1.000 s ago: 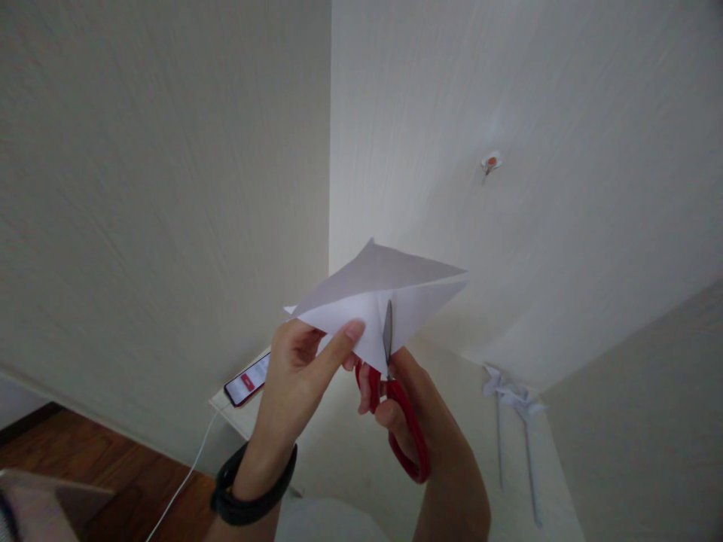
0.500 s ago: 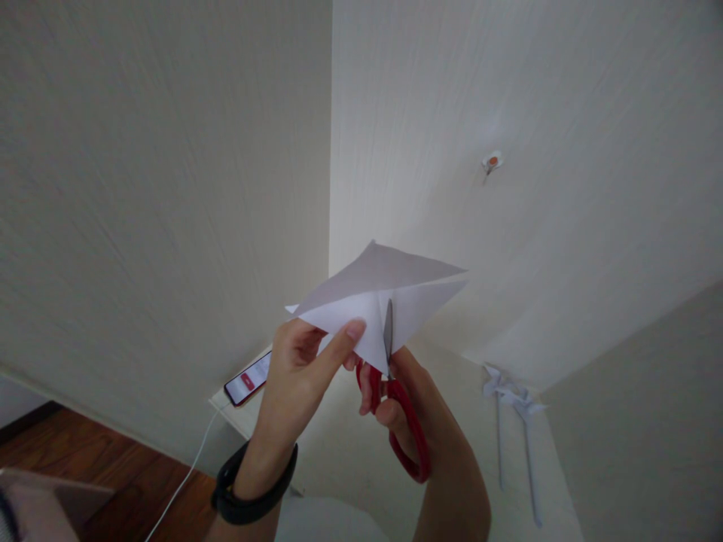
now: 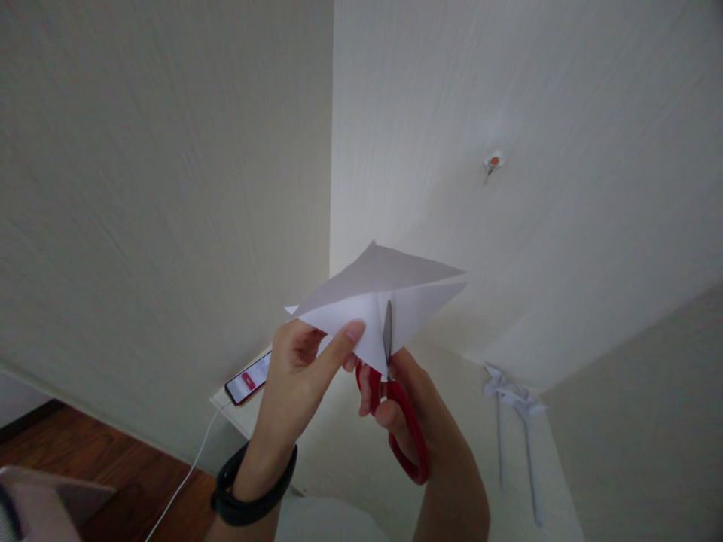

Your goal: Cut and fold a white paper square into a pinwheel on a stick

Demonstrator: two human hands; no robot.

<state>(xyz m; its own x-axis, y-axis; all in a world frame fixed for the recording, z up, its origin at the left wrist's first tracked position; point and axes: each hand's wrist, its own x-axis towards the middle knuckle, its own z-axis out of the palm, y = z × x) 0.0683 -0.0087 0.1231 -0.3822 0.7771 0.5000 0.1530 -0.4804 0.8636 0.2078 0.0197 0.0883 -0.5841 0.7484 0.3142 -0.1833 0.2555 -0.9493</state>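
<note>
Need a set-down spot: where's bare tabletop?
White tabletop: bare between the forearms, and from right hand to two white paper pinwheels. Crowded: left corner, black-edged phone; above, red-handled scissors at creased white paper.

The scene is dim and grey under soft light, and the source is hard to place. The brighter wall (image 3: 407, 105) toward one o'clock catches most of it; the duller wall (image 3: 163, 188) at nine o'clock stays flat and shaded. A faint, soft-edged shadow spreads at three o'clock from the paper (image 3: 367, 309), whose lower face is whiter than its upper flap. The phone screen (image 3: 251, 379) glows at seven o'clock, near the dark wooden floor (image 3: 50, 452). Fine detail looks smeared, the small wall hook (image 3: 493, 162) soft, and wide-angle stretching shows toward the edges.
</note>
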